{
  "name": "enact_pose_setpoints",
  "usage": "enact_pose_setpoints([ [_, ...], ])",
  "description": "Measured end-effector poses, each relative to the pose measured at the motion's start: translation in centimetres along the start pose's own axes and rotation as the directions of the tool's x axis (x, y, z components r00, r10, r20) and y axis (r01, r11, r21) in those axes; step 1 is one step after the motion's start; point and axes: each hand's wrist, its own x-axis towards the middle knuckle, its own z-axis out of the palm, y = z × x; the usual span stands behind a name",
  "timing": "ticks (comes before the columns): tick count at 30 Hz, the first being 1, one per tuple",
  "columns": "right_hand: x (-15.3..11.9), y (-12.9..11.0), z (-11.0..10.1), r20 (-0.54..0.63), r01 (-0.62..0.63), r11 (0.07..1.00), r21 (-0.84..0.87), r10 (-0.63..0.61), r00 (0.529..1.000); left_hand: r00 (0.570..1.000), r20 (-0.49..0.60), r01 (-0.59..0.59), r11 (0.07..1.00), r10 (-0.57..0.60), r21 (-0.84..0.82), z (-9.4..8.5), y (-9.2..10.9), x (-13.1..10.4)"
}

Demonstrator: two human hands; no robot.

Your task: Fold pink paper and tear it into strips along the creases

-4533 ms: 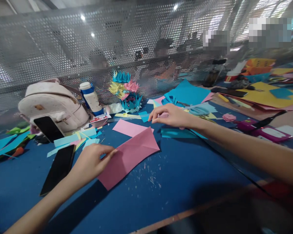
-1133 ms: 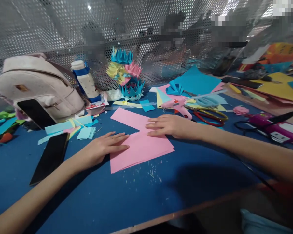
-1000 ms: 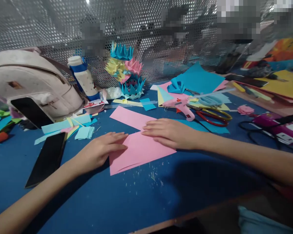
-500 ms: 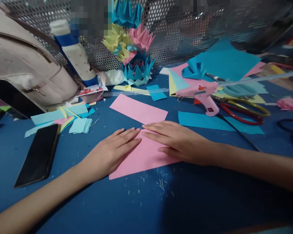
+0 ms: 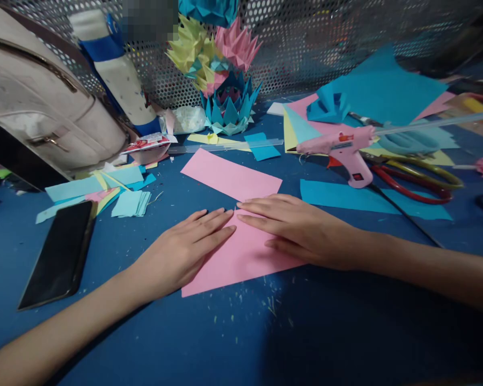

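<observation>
A pink sheet of paper [image 5: 241, 257] lies on the blue table under both hands. My left hand [image 5: 189, 246] rests flat on its left side, fingers stretched toward the sheet's upper middle. From the other side my right hand [image 5: 298, 228] lies on the right part, fingers extended and slightly apart. The fingertips of the two hands nearly meet near the sheet's top, and the hands hide its side edges. Just beyond the fingers is a pink paper strip [image 5: 231, 174], its lower right end close to my right hand.
To the right are a pink glue gun [image 5: 346, 150], red-and-yellow-handled scissors [image 5: 414, 179] and a blue paper strip [image 5: 370, 201]. A phone [image 5: 58, 254] and paper scraps [image 5: 131, 203] lie left. Folded paper flowers [image 5: 229, 107], a bottle [image 5: 121, 80] and a bag [image 5: 64, 107] stand behind.
The view has shifted slightly, so objects on the right appear farther right. Both hands keep the same flat pose on the pink sheet.
</observation>
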Motion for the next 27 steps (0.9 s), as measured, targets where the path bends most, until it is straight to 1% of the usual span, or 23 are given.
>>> enact_pose_setpoints([
  [6,0.1,-0.03,-0.11,-0.01,-0.001,0.999,0.046,0.001,1.0,1.0,-0.016,0.004,1.0,-0.004,-0.029,0.09,0.07,0.0],
  [18,0.06,0.13,-0.24,-0.003,0.007,0.996,0.084,-0.007,1.0,1.0,-0.002,-0.008,1.0,0.008,0.019,-0.01,0.02,0.06],
  [22,0.19,0.07,-0.35,0.013,0.002,0.996,0.086,-0.003,1.0,1.0,0.027,-0.009,1.0,0.009,0.008,-0.02,0.07,0.07],
  [27,0.24,0.09,-0.57,0.036,0.023,0.998,0.065,-0.026,0.999,0.994,0.096,-0.052,0.999,0.052,-0.001,-0.33,0.16,-0.04],
])
